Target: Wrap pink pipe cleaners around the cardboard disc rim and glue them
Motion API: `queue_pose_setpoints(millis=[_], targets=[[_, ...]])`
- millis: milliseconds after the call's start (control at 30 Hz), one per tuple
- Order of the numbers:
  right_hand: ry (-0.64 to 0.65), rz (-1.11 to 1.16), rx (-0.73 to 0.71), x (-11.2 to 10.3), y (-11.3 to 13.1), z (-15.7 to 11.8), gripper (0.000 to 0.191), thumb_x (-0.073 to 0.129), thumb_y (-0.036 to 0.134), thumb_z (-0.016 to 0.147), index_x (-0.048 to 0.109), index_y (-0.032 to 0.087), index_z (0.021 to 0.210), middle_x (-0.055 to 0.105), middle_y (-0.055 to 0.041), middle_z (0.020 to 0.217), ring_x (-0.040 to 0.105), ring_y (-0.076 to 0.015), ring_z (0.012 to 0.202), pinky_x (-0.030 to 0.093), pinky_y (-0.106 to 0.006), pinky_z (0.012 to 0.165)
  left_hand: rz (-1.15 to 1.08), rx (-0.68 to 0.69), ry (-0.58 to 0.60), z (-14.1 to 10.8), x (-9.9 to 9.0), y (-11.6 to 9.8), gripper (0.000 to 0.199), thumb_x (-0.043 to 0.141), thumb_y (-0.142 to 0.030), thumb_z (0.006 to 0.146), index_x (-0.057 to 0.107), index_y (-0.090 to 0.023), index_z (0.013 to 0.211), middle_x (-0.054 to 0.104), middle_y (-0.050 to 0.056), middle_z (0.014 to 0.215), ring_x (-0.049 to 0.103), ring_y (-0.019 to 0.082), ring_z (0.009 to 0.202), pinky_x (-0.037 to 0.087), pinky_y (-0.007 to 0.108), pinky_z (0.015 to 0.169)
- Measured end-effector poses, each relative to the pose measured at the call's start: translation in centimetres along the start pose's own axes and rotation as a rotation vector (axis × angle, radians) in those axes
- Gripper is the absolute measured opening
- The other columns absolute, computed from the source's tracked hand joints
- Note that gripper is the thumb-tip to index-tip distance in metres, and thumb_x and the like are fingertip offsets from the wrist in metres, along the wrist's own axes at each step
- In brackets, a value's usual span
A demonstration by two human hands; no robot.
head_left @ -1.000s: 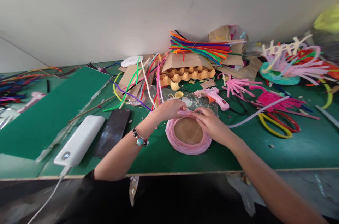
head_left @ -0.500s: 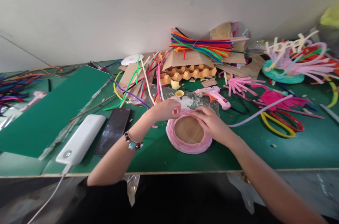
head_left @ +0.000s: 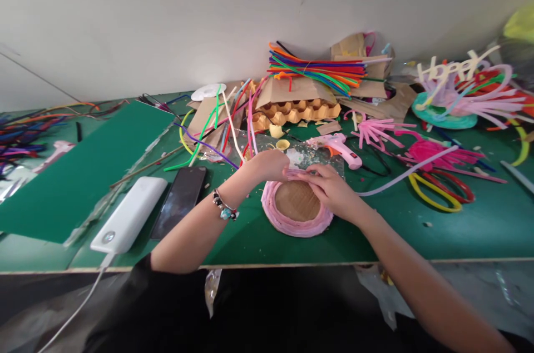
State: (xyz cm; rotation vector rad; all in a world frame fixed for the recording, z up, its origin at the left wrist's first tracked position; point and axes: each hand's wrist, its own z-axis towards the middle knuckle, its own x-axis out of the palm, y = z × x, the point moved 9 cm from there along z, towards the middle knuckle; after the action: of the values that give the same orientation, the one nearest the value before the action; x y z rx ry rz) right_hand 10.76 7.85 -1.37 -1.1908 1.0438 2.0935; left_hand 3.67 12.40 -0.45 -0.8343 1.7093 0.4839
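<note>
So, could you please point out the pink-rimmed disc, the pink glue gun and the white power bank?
Pink-rimmed disc [head_left: 297, 201]: head view, on its brown centre.
Pink glue gun [head_left: 344, 152]: head view, on its upper handle.
White power bank [head_left: 130, 213]: head view, mid upper face.

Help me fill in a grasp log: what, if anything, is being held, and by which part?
The left hand and right hand both reach the far rim of the pink-rimmed cardboard disc; whether either actually grips it cannot be told.
</note>
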Motion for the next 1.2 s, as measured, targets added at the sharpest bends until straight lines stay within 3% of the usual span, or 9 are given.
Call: queue_pose_setpoints(millis=[300, 533, 833, 1200], targets=[[0.011, -0.013, 0.010, 0.2, -0.2, -0.1, 0.036, 0.036, 0.013, 0.083, 0.064, 0.020, 0.103, 0.056, -0.0101, 0.102, 0.051, -0.0210, 0.094, 0.045, -0.041, 0.083, 0.092, -0.014, 0.037, 0.5, 0.0, -1.0, 0.036, 0.048, -0.038, 0.080, 0.066, -0.008, 0.073, 0.064, 0.015, 0.072, 0.062, 0.025, 0.071, 0.043, 0.030, 0.059], [0.017, -0.021, 0.002, 0.2, 0.0, -0.2, 0.035, 0.035, 0.014, 0.083, 0.063, 0.016, 0.105, 0.057, -0.0116, 0.104, 0.051, -0.0224, 0.097, 0.044, -0.042, 0.085, 0.120, -0.045, 0.053, 0.7, 0.5, -0.6, 0.029, 0.049, -0.033, 0.078, 0.066, -0.010, 0.078, 0.066, 0.014, 0.076, 0.062, 0.024, 0.077, 0.045, 0.028, 0.063], [0.027, -0.058, -0.014, -0.3, 0.5, -0.3, 0.037, 0.035, 0.012, 0.083, 0.063, 0.023, 0.104, 0.058, -0.0076, 0.101, 0.052, -0.0199, 0.095, 0.044, -0.040, 0.086, 0.114, -0.008, 0.053, 0.4, 0.3, -0.7, 0.023, 0.050, -0.024, 0.076, 0.066, -0.009, 0.082, 0.067, 0.015, 0.083, 0.062, 0.025, 0.081, 0.043, 0.028, 0.064], [0.242, -0.245, 0.062, 0.3, 1.0, 0.0, 0.048, 0.036, 0.002, 0.079, 0.056, 0.024, 0.117, 0.056, -0.0092, 0.109, 0.050, -0.0224, 0.095, 0.049, -0.036, 0.075, -0.099, 0.046, 0.052, 0.2, 0.8, 0.9, 0.013, 0.053, -0.023, 0.074, 0.062, -0.015, 0.081, 0.066, 0.003, 0.081, 0.060, 0.014, 0.077, 0.040, 0.020, 0.065]])
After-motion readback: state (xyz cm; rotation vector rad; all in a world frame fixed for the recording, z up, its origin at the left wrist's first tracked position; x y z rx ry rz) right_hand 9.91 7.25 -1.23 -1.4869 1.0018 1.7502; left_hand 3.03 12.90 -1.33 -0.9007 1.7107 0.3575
